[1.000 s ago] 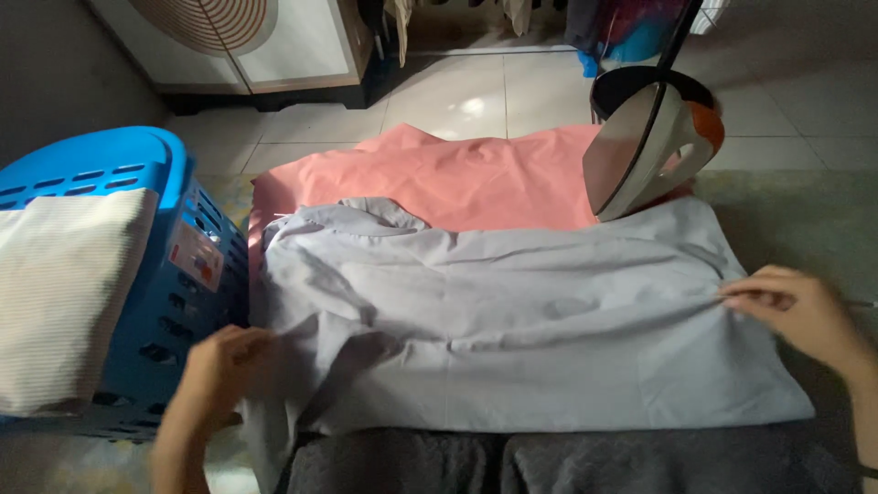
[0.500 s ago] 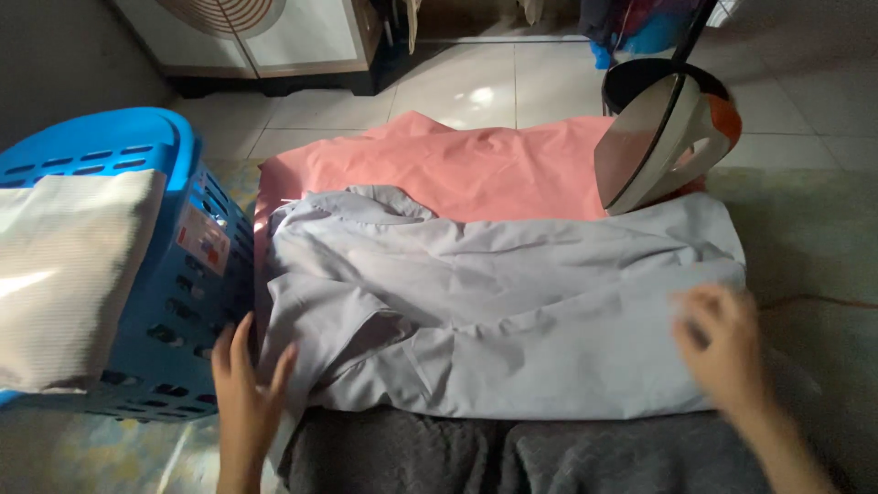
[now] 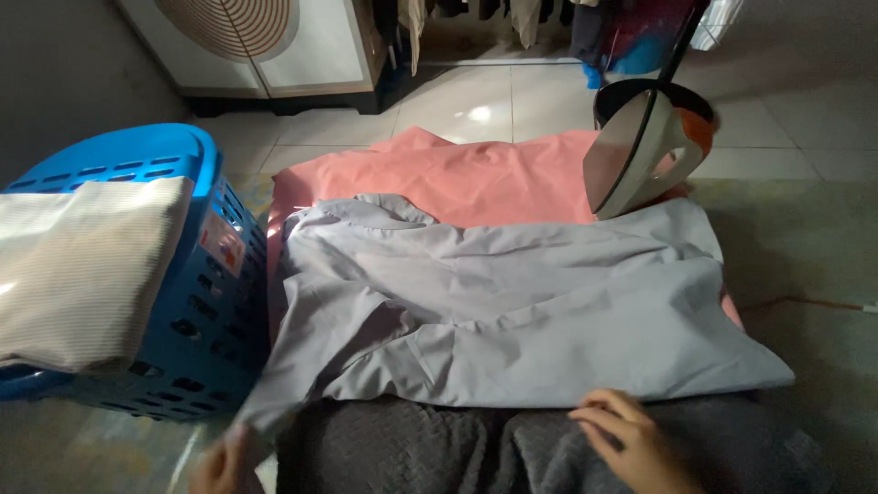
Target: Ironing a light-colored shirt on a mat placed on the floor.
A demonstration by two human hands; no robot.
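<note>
Grey shirt (image 3: 512, 311) lies spread & wrinkled over a salmon-pink cloth (image 3: 457, 174) on the floor, collar at the far left end, one sleeve trailing off the near left corner. All places below are relative to the shirt.

Right hand (image 3: 631, 439) sits at the shirt's near hem, fingers loosely curled & a bit apart, tips touching or just short of the hem, can't tell which; resting on dark grey fabric (image 3: 439, 448) along the near edge. Nothing clamped in it. Left hand (image 3: 224, 467) is at the near left corner by the sleeve end, mostly cut off by the frame edge; can't tell if it grips the sleeve or how the fingers stand.

Iron (image 3: 645, 146) stands upright on its heel at the far right corner, soleplate tilted toward the shirt, a dark round base behind it. Blue plastic laundry basket (image 3: 183, 302) just left of the shirt, w/ a pale striped cloth (image 3: 82, 265) draped over its rim.

Beyond the shirt: pale floor tiles (image 3: 476, 101) w/ a light glare, a white cabinet (image 3: 302, 46) far left, hanging clothes at the back. Room is dim.
</note>
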